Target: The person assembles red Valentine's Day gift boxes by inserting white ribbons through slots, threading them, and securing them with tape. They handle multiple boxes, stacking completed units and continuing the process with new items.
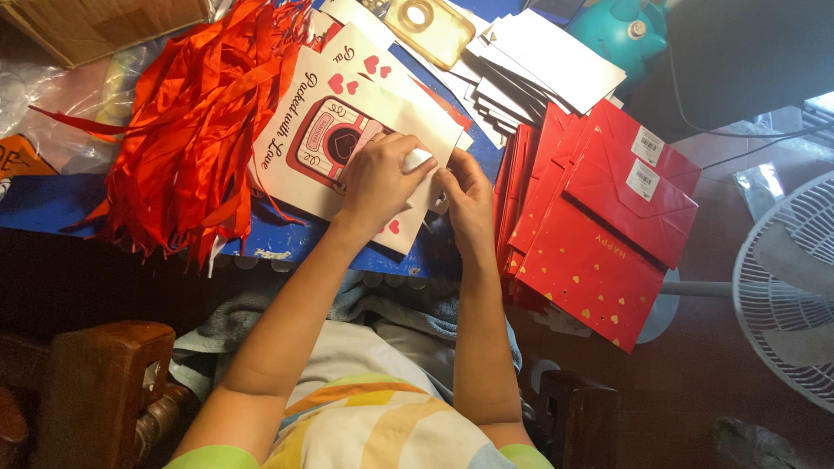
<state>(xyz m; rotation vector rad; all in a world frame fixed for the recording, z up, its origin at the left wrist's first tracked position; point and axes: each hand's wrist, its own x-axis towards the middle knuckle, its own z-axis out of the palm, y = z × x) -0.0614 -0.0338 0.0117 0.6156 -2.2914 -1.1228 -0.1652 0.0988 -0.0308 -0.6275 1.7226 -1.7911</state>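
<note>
1. Blue surface (52, 204), crowded with craft stock, runs across the top of the view above the seated person's lap.
2. At its near edge lies a white printed bag (347, 113) with heart pictures; both hands work at its lower right corner.
3. Left hand (375, 178) presses the bag flat while pinching a small white piece (419, 159) at its fingertips.
4. Right hand (467, 201) is curled at the bag's edge, touching the same spot; whether it grips anything I cannot tell.
5. Judgement: keeping the bag flat and steady should help place the small piece squarely.
6. Red ribbons (195, 113) lie heaped to the left; red folded bags (599, 226) are stacked on the right, a fan (786, 291) beyond.
</note>
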